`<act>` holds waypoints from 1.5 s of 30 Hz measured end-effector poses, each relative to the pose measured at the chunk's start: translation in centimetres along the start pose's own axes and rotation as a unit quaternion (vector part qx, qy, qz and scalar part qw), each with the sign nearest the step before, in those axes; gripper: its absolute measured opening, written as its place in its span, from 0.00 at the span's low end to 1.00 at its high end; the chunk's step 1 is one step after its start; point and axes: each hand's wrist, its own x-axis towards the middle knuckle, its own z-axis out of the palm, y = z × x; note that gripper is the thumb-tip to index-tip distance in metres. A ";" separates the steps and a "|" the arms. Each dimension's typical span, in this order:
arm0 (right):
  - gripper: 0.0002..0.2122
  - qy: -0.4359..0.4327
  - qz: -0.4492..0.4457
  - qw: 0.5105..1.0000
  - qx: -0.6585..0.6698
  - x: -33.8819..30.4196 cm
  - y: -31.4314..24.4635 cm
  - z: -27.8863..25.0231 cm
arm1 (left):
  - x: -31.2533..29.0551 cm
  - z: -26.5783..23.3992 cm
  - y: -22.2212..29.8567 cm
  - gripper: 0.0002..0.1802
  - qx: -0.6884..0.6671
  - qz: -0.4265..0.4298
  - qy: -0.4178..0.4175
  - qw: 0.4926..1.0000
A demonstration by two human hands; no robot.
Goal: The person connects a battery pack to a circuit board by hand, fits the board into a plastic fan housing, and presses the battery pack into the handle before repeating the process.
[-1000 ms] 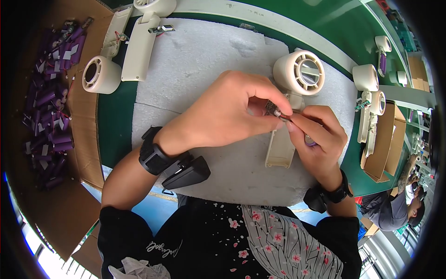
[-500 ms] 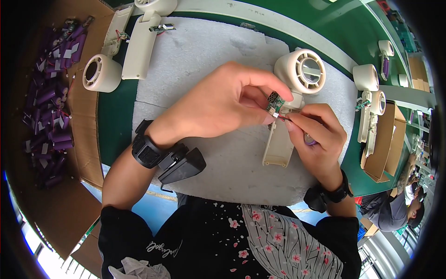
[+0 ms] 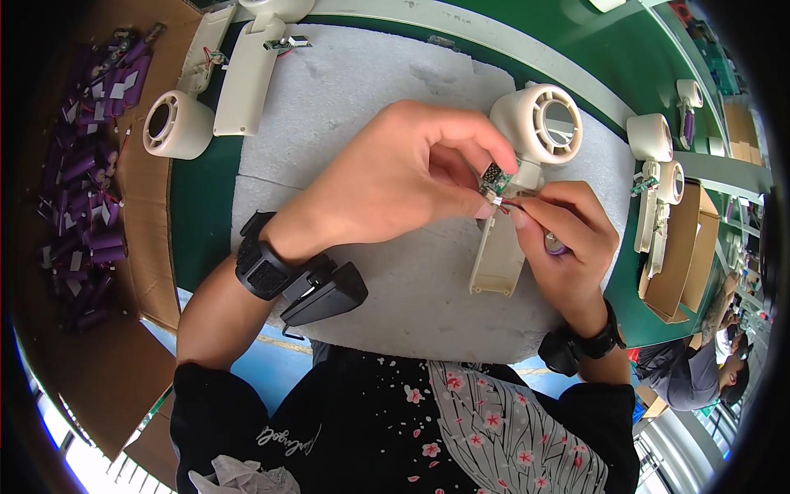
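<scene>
Between the thumb and fingers of my left hand [image 3: 411,177] is a small green circuit board [image 3: 504,179] with a dark perforated part and a white connector [image 3: 494,198]. My right hand [image 3: 573,239] pinches thin red and black wires [image 3: 510,206] close to that connector; whether the plug is seated I cannot tell. A purple battery cell [image 3: 555,244] sits in the curled fingers of the same hand, mostly hidden. Under both hands lies a cream handheld fan [image 3: 536,123], its round head beyond them and its open handle shell [image 3: 496,259] pointing toward me.
A grey foam mat [image 3: 370,74] covers the green bench. Purple cells fill a cardboard box [image 3: 152,222] on the left. Cream fan parts [image 3: 247,82] lie at upper left, more fan bodies [image 3: 650,136] at right by a small carton [image 3: 687,247]. Another person [image 3: 695,375] is at far right.
Both hands have shifted slightly to the right, with the board and wires still between them. The fan appears slightly farther right too.
</scene>
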 end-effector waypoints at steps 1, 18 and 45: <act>0.09 0.009 -0.004 1.000 0.000 0.0 0.0 0.0 | 0.0 0.1 0.0 0.18 -0.013 -0.007 0.002 1.000; 0.09 0.006 -0.014 1.000 -0.016 0.0 0.1 0.2 | -0.1 0.1 0.6 0.19 -0.005 -0.062 0.007 0.998; 0.19 0.060 0.126 0.964 0.228 -0.9 -0.2 1.2 | 0.1 1.4 -1.3 0.28 0.218 0.208 0.053 0.952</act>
